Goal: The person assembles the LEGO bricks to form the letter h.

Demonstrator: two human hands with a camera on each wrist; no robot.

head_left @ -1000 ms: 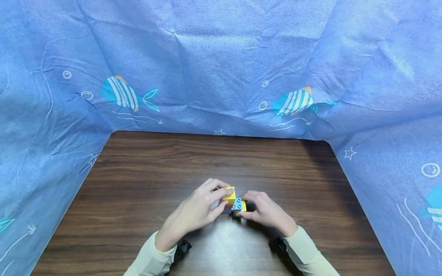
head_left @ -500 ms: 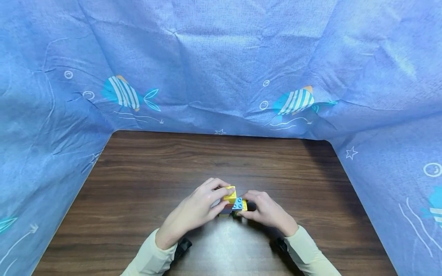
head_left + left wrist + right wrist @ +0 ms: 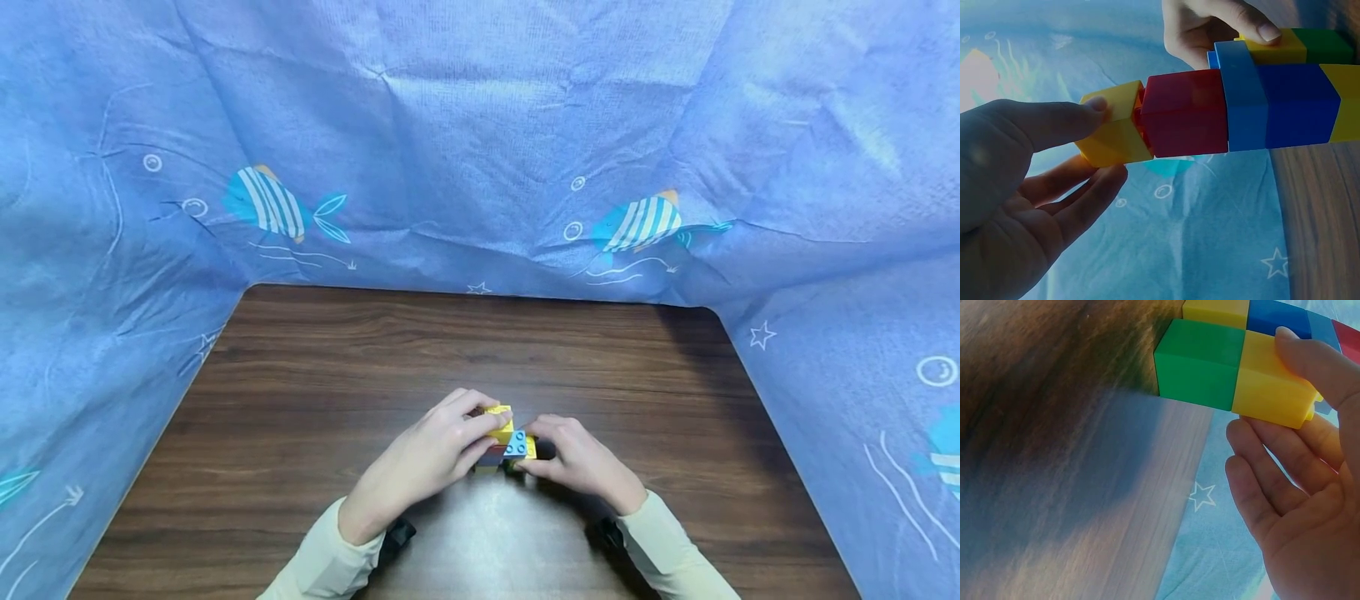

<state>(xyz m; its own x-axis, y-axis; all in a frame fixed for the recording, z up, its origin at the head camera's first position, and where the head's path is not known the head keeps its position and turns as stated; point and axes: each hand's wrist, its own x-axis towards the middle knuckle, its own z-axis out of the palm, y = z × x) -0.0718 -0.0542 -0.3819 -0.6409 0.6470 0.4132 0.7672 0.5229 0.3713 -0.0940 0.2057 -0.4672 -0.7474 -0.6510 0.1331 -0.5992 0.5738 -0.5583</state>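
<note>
A toy brick build stands on the table in front of me. One column has a yellow brick (image 3: 1347, 106) at its foot, then a dark blue brick (image 3: 1300, 103), a light blue brick (image 3: 1244, 100) and a red brick (image 3: 1185, 115). My left hand (image 3: 431, 450) pinches another yellow brick (image 3: 1119, 137) at the top, slightly tilted, with a narrow gap showing against the red one. Beside this column, a green brick (image 3: 1197, 365) carries a yellow brick (image 3: 1272, 378), which my right hand (image 3: 577, 462) grips between thumb and fingers. The light blue brick reaches over towards that shorter column.
The dark wooden table (image 3: 450, 342) extends around the build. A blue cloth (image 3: 465, 150) printed with fish and stars hangs behind it and along both sides. Black wrist straps (image 3: 396, 540) sit below both sleeves.
</note>
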